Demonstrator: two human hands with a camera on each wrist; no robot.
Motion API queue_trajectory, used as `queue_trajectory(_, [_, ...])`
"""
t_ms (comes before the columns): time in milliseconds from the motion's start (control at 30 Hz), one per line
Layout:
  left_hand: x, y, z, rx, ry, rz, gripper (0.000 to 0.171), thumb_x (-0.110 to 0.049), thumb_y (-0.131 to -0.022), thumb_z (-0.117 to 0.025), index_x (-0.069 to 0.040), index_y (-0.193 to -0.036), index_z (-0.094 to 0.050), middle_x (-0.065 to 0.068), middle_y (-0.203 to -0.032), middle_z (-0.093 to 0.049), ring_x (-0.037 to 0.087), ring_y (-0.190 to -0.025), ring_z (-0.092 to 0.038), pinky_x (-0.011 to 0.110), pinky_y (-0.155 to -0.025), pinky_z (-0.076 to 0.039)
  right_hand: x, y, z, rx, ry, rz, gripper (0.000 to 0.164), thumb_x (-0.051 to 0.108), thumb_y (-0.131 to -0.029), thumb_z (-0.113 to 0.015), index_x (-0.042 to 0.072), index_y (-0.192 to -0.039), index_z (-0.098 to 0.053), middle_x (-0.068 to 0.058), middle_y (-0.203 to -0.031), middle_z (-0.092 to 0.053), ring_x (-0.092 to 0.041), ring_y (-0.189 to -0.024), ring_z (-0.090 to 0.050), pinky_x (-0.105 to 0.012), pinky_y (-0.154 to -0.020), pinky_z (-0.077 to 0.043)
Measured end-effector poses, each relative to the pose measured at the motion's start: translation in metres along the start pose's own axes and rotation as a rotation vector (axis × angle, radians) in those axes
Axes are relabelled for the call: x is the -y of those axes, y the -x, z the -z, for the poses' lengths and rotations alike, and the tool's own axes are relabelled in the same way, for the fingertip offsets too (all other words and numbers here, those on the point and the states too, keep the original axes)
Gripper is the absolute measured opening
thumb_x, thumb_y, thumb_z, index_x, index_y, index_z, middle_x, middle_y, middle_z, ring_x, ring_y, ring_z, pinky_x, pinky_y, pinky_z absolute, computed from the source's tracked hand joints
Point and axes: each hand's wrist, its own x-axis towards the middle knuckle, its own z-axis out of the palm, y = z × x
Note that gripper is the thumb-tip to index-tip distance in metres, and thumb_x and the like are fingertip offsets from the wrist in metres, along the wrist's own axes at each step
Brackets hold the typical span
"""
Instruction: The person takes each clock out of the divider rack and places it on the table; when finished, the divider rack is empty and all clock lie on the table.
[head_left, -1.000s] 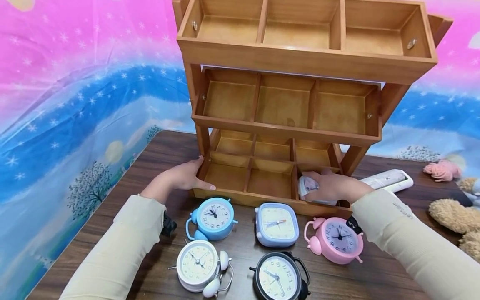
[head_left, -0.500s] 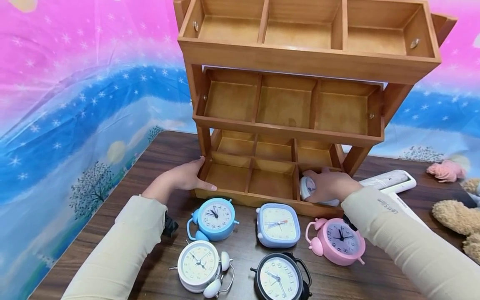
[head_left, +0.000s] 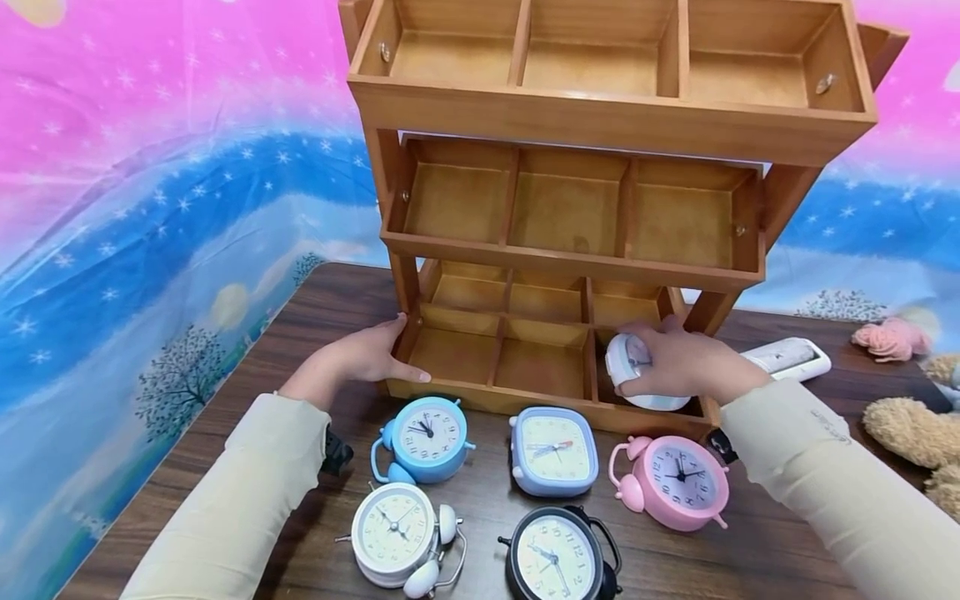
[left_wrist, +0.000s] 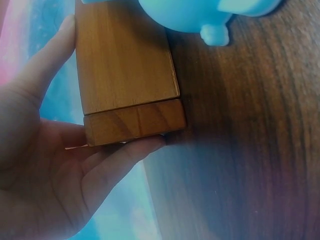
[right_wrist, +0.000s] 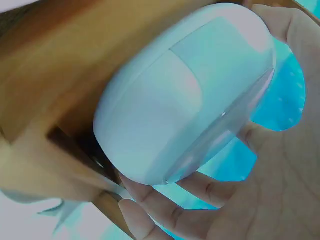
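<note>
My right hand point(head_left: 686, 362) holds a white rounded clock point(head_left: 621, 360) at the front right compartment of the wooden shelf's lowest tier. In the right wrist view, thumb and fingers grip opposite ends of its smooth body point(right_wrist: 165, 110); its dial faces toward the palm and is mostly hidden. My left hand point(head_left: 365, 352) grips the left end of the lowest tier point(head_left: 465, 390), thumb along the front and fingers round the end board point(left_wrist: 135, 122). Before the shelf lie a light blue alarm clock point(head_left: 429, 437), a blue square clock point(head_left: 555, 450) and a pink alarm clock point(head_left: 680, 483).
A white alarm clock point(head_left: 393, 533) and a black one point(head_left: 553, 554) lie nearer on the dark wood table point(head_left: 330, 292). The shelf's upper tiers point(head_left: 600, 125) overhang the lowest. At the right are a white oblong device point(head_left: 791, 357), a pink plush point(head_left: 891, 340) and tan plush point(head_left: 907, 432).
My right hand has drawn the white clock up and slightly right in the compartment, so more of its body shows. The left hand stays on the shelf.
</note>
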Motion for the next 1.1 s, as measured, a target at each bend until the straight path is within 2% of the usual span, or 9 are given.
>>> queue_trajectory(100, [0.001, 0.0, 0.0, -0.003, 0.003, -0.004, 0.107, -0.044, -0.091, -0.07, 0.009, -0.155, -0.002, 0.03, -0.16, -0.011, 0.044, -0.146, -0.019, 0.054, -0.116, -0.023, 0.003, 0.013, 0.006, -0.058, 0.028, 0.017, 0.093, 0.061, -0.076, -0.074, 0.018, -0.151, -0.039, -0.034, -0.132, -0.039, -0.04, -0.092, -0.06, -0.059, -0.076, -0.052])
queue_trajectory(233, [0.002, 0.0, 0.0, -0.003, -0.005, 0.003, 0.108, -0.045, -0.091, -0.07, 0.009, -0.155, -0.002, 0.03, -0.16, -0.011, 0.045, -0.146, -0.019, 0.054, -0.116, -0.023, 0.011, 0.041, 0.012, -0.13, 0.095, 0.088, 0.093, 0.066, -0.073, -0.075, 0.026, -0.15, -0.042, -0.03, -0.134, -0.042, -0.044, -0.094, -0.059, -0.058, -0.072, -0.051])
queue_trajectory(467, [0.001, 0.001, 0.0, -0.011, -0.014, 0.007, 0.108, -0.046, -0.091, -0.07, 0.009, -0.155, -0.003, 0.03, -0.16, -0.012, 0.045, -0.146, -0.02, 0.054, -0.116, -0.024, 0.037, 0.1, 0.001, -0.251, 0.232, 0.367, 0.087, 0.064, -0.065, -0.08, 0.043, -0.144, -0.048, -0.013, -0.128, -0.052, -0.033, -0.096, -0.058, -0.062, -0.084, -0.045])
queue_trajectory(533, [0.0, 0.002, 0.001, -0.011, -0.013, 0.007, 0.108, -0.046, -0.09, -0.071, 0.008, -0.155, -0.003, 0.03, -0.16, -0.012, 0.045, -0.146, -0.02, 0.054, -0.116, -0.024, 0.041, 0.113, -0.006, -0.251, 0.242, 0.436, 0.088, 0.061, -0.063, -0.082, 0.045, -0.143, -0.047, -0.009, -0.13, -0.051, -0.031, -0.102, -0.056, -0.061, -0.086, -0.044])
queue_trajectory(667, [-0.001, 0.003, 0.002, -0.013, -0.006, 0.008, 0.108, -0.045, -0.091, -0.071, 0.008, -0.155, -0.002, 0.03, -0.16, -0.012, 0.045, -0.146, -0.02, 0.055, -0.116, -0.024, 0.044, 0.13, -0.017, -0.124, 0.221, 0.5, 0.091, 0.059, -0.064, -0.085, 0.05, -0.144, -0.043, -0.007, -0.142, -0.045, -0.034, -0.119, -0.049, -0.064, -0.09, -0.038])
queue_trajectory(767, [-0.002, 0.003, 0.002, -0.015, -0.01, 0.009, 0.108, -0.045, -0.091, -0.07, 0.008, -0.155, -0.002, 0.029, -0.161, -0.012, 0.044, -0.146, -0.02, 0.055, -0.116, -0.023, 0.039, 0.137, -0.03, -0.022, 0.216, 0.536, 0.087, 0.067, -0.069, -0.079, 0.051, -0.145, -0.039, -0.01, -0.148, -0.04, -0.038, -0.126, -0.044, -0.067, -0.088, -0.038])
queue_trajectory(800, [-0.002, 0.002, 0.002, -0.014, -0.012, 0.008, 0.107, -0.045, -0.091, -0.07, 0.008, -0.155, -0.003, 0.029, -0.161, -0.012, 0.045, -0.146, -0.019, 0.055, -0.116, -0.023, 0.036, 0.139, -0.036, -0.027, 0.218, 0.567, 0.083, 0.07, -0.072, -0.075, 0.049, -0.144, -0.04, -0.01, -0.147, -0.04, -0.038, -0.124, -0.045, -0.066, -0.087, -0.04])
queue_trajectory(1000, [-0.002, -0.001, -0.001, -0.005, 0.0, 0.005, 0.108, -0.045, -0.09, -0.071, 0.008, -0.155, -0.002, 0.029, -0.161, -0.011, 0.045, -0.146, -0.019, 0.055, -0.116, -0.023, 0.02, 0.15, -0.072, -0.24, 0.272, 0.781, 0.058, 0.071, -0.088, -0.053, 0.045, -0.139, -0.045, -0.001, -0.134, -0.046, -0.024, -0.105, -0.053, -0.049, -0.073, -0.049])
queue_trajectory(1100, [0.0, -0.001, -0.002, -0.009, 0.0, 0.015, 0.109, -0.045, -0.09, -0.071, 0.007, -0.156, -0.002, 0.029, -0.161, -0.011, 0.045, -0.146, -0.019, 0.055, -0.116, -0.023, 0.016, 0.151, -0.083, -0.235, 0.272, 0.785, 0.056, 0.075, -0.087, -0.05, 0.049, -0.136, -0.044, 0.003, -0.129, -0.045, -0.022, -0.104, -0.053, -0.047, -0.072, -0.05])
